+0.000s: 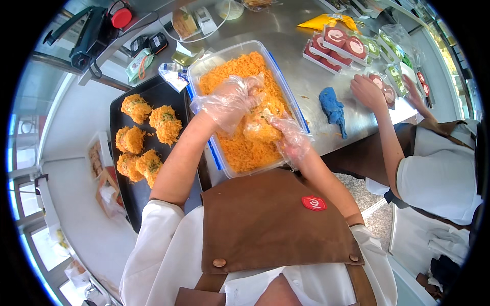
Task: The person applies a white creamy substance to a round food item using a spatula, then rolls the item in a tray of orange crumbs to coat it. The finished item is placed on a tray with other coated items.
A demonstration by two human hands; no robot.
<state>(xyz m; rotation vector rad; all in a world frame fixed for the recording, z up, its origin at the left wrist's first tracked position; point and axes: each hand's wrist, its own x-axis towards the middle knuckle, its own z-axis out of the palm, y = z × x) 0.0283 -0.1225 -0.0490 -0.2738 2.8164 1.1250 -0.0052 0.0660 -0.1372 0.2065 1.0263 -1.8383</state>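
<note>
A clear plastic container [196,65] with blue side clips lies before me, filled with orange shredded floss [245,157]. My right hand [291,139], in a clear plastic glove, grips a round, floss-coated bun [261,128] with green flecks, just over the floss. Curled above the bun's upper side is my left hand [239,97], gloved too. Its fingertips are partly hidden, so I cannot tell whether floss is in them. On the left, a black baking tray [153,199] bears several floss-covered buns [136,109], some with green flecks.
On the steel table [283,23] are a blue cloth [332,109], stacked boxes of red cake rolls [337,46] and a yellow piping bag [329,22]. A co-worker's hands [367,91] handle packed rolls at right. A white-and-blue packet [174,75] touches the container's left side.
</note>
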